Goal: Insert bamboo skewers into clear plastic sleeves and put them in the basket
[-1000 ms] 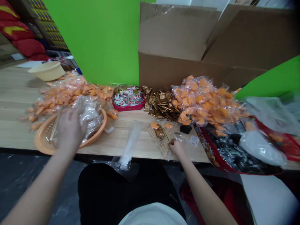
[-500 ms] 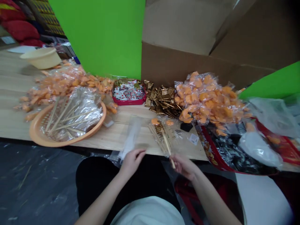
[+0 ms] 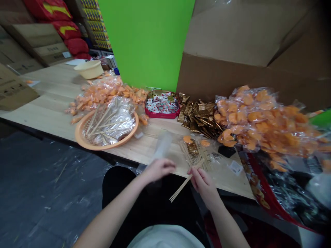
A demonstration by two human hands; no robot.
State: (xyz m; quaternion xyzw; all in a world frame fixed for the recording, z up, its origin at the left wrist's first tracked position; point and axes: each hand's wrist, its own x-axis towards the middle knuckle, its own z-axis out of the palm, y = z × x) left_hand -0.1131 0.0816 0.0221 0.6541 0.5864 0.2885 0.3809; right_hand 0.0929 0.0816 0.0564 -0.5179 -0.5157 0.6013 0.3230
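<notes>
A few sticks point(image 3: 181, 189) are held by the right hand point(image 3: 204, 184), whose grip is pinched narrow around them near the surface's front edge. They are slanted, their lower ends seen over the lap and their upper ends over the surface point(image 3: 49, 100). The left hand point(image 3: 159, 169) is placed at the near end of the clear sleeves point(image 3: 163, 143); its fingers are blurred and slightly curled, and whether anything is gripped cannot be told.

Beyond the right hand, more sticks are laid beside a gold packet point(image 3: 192, 148) and two orange discs, one marked here point(image 3: 205, 142). Dark print is borne by a white label point(image 3: 236, 167) to the right, too small to be read. Red and dark print is shown on the sachets point(image 3: 162, 104), which are heaped in a pink box point(image 3: 161, 115); no word can be made out. Bagged sticks point(image 3: 113, 124) are held in an orange basket point(image 3: 80, 137). Printed marks, likewise unreadable, are carried by a carton point(image 3: 14, 90) at far left.
</notes>
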